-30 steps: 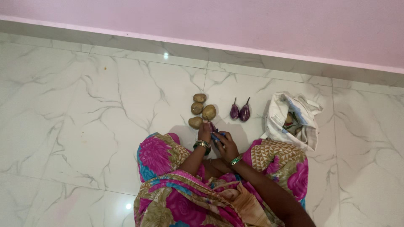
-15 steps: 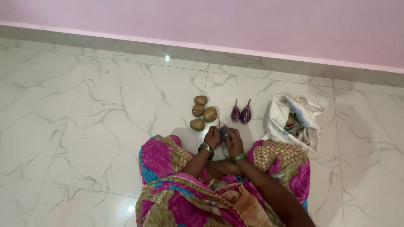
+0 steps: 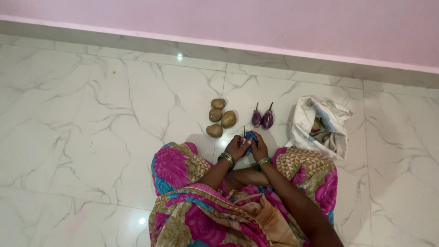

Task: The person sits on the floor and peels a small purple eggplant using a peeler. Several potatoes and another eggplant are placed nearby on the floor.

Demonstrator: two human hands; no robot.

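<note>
I sit on a white marbled floor (image 3: 114, 114) in a pink flowered garment. My left hand (image 3: 237, 147) and my right hand (image 3: 259, 147) meet in front of my knees, both closed around a small dark blue-purple thing (image 3: 249, 136) with a thin stalk sticking up; it looks like a small aubergine. Just beyond my hands lie several brown potatoes (image 3: 219, 117) in a cluster. Two small purple aubergines (image 3: 262, 118) lie side by side to their right.
A white cloth bag (image 3: 320, 126) with vegetables inside lies open on the floor at my right knee. A pink wall (image 3: 228, 18) with a grey marble skirting runs across the far side.
My hands have lifted from the floor near the potatoes and come together around the small dark thing. The view has shifted slightly.
</note>
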